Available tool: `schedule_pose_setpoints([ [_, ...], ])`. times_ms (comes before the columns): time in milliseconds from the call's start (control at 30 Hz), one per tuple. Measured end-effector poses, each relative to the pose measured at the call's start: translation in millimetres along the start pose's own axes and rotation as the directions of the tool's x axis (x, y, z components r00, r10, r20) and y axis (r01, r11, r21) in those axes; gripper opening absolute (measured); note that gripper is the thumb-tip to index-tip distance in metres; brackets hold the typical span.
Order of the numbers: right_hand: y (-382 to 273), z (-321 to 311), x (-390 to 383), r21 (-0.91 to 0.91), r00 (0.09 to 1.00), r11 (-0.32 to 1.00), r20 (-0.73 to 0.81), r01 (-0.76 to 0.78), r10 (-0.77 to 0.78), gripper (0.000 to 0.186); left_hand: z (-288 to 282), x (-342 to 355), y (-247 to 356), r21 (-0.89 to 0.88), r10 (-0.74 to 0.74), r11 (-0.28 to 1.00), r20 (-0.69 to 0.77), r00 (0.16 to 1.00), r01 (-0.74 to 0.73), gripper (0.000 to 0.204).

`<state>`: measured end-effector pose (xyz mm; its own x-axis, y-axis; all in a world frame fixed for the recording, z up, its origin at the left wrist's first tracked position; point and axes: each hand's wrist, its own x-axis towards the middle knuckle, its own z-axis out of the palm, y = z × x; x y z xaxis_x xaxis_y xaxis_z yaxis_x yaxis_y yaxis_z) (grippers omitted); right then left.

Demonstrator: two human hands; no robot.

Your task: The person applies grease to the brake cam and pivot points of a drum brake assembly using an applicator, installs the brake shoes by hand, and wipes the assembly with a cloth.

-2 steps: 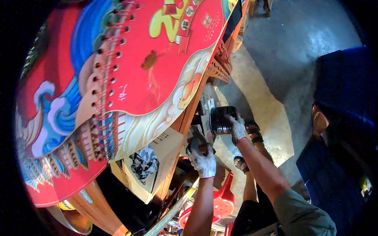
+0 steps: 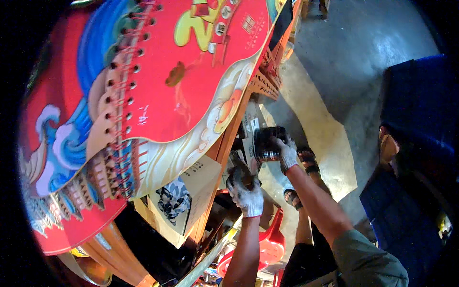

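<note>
Right of the frame's centre, the right hand (image 2: 287,153) is gripping a black round container (image 2: 267,143); that one-sided hold could be slipping if pressure is easing! Below centre, the left hand (image 2: 246,197) is meeting a dark object (image 2: 248,180), grasp unclear.

Pale, whitish-grey knitted gloves are worn on the left hand (image 2: 246,196) and the right hand (image 2: 288,154), and the left cuff is finished with a thin red edge. The right upper arm is covered by a loose grey-green sleeve (image 2: 366,258), which is ended near the elbow. The thighs are clothed in dark shorts (image 2: 297,263). Dark strapped sandals (image 2: 310,161) are worn on the feet, and a small pale marking (image 2: 329,284) is seen at the near edge.
</note>
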<state>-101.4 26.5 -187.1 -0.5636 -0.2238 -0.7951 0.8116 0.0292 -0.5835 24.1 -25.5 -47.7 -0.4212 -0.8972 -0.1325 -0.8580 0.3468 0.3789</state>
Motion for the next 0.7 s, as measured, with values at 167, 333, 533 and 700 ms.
schedule_pose_setpoints([
  [167, -50, 18, -2, -0.168, 0.999, 0.985, 0.002, 0.033, -0.033, 0.069, 6, -18, -41, 0.123, -0.072, 0.990, -0.005, 0.997, 0.072, 0.073],
  [333, -51, 6, 34, -0.030, 0.998, 0.999, 0.052, 0.024, -0.022, 0.069, -18, 15, -66, -0.472, -0.669, 0.638, 0.050, 0.741, 0.608, 0.075],
  [533, -22, -5, 57, 0.019, 0.995, 0.999, 0.087, 0.042, -0.043, 0.068, -24, 70, -133, -0.696, -0.508, 0.468, 0.292, 0.810, 0.544, 0.066],
  [700, -18, -12, 61, 0.128, 0.984, 0.992, 0.173, 0.009, -0.031, 0.072, -13, 74, -157, -0.779, -0.447, 0.363, 0.336, 0.829, 0.512, 0.059],
])
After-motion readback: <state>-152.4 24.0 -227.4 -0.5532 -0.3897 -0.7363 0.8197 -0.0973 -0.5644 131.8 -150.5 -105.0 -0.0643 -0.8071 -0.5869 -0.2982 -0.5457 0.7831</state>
